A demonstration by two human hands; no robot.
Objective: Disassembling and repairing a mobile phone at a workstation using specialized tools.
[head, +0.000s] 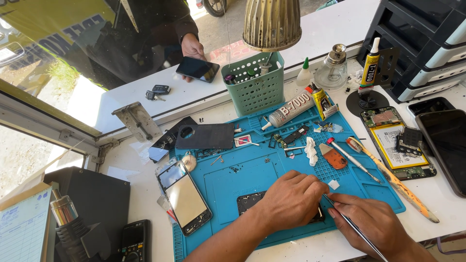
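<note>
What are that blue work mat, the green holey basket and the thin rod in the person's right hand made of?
The blue work mat looks like matte silicone or rubber, with moulded ridges and no glare. The green perforated basket seems to be moulded plastic, evenly coloured with slight sheen. The thin rod in the right hand looks like metal, grey and shiny, though it is slim.

White workbench (437, 201) in daylight, set against a service window whose white counter (145, 99) runs along the bench's far edge. A ribbed, dull-gold lamp shade (271, 23) hangs over the far middle. Stacked dark drawer units (422, 39) fill the far right corner. Beyond the aluminium window frame (43, 119) at the left edge lies sunlit ground (29, 155).
</note>
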